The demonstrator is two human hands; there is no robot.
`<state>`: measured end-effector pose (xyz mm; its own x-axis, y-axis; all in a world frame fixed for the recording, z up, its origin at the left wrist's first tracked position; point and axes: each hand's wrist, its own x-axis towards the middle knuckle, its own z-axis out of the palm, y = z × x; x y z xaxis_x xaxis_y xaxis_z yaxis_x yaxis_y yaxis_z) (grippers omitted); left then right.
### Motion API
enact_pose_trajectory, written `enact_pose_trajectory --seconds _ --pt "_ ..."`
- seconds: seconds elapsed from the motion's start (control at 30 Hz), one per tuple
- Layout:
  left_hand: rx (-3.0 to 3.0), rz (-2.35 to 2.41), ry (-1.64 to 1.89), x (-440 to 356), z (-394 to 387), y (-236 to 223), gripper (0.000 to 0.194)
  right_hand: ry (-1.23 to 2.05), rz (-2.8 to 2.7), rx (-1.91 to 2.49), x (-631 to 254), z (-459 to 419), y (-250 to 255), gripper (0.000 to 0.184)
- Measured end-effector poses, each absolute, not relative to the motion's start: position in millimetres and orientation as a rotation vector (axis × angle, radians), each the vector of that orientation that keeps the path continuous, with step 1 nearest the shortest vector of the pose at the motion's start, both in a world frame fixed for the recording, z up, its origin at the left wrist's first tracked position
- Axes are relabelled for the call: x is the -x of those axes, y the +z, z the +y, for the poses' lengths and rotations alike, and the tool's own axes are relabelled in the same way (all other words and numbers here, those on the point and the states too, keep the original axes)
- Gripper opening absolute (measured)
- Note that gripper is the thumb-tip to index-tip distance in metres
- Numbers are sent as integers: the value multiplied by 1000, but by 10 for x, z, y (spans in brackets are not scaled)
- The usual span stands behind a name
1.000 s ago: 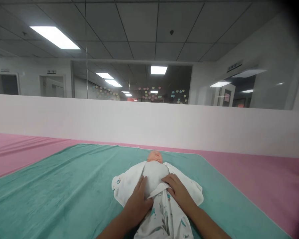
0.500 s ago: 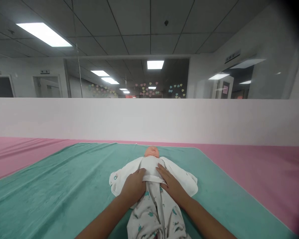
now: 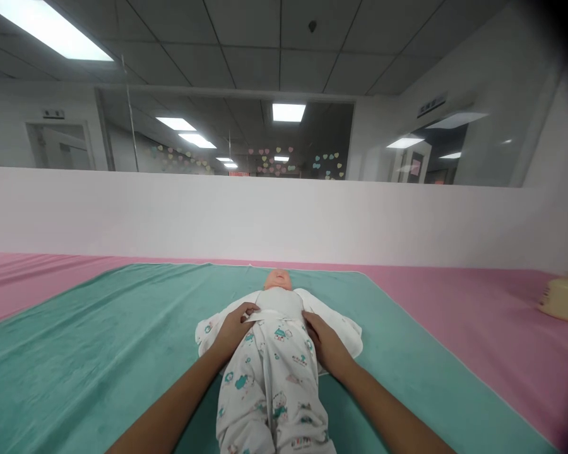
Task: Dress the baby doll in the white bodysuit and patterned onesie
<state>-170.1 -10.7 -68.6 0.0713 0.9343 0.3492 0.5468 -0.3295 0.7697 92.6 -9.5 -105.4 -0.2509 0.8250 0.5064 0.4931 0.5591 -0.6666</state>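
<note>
Ceiling lights (image 3: 289, 113) on beyond the glass; pale low wall (image 3: 265, 217) across the far side. Pink cover (image 3: 454, 315) over the surface, green sheet (image 3: 99, 353) spread on it, reaching close to the wall; probably there as a soft layer under the doll. Yellow container (image 3: 565, 297) at the right edge, partly cut off, well apart from my hands.

Doll (image 3: 278, 279) on its back in the middle of the sheet, head far, legs toward me. I take that lie as chosen so both arms can come in evenly along its sides. White top (image 3: 279, 301) over its chest; pale shirt (image 3: 345, 329) fanned out to left and right beneath, likely spread so its sides stay off the waist.

Printed trousers (image 3: 272, 378) on the legs, waistband (image 3: 269, 315) across the belly, overlapping the lower end of the top.

My left hand (image 3: 234, 328): fingers curled, thumb and fingertips closed on the waistband at the left, a light pinch that seems meant to steady the edge. My right hand (image 3: 329, 343): at the right of the waist, fingers bent inward against the cloth; whether they grip it, cannot tell. Hands opposite each other, presumably to keep the pull level.
</note>
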Motion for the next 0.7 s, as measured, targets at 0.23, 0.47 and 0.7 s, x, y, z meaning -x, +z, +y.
enact_pose_trajectory --seconds 0.23,0.47,0.7 --pt "-1887 1585 921 1777 -157 -613 24 490 -1749 1143 -827 -179 -951 25" --pt "-1669 1344 698 1883 -324 -449 24 1121 -1811 1120 -993 -168 -943 40" --pt "-1611 1166 691 1915 -473 -351 11 1382 -1875 1009 -1088 -275 -838 21"
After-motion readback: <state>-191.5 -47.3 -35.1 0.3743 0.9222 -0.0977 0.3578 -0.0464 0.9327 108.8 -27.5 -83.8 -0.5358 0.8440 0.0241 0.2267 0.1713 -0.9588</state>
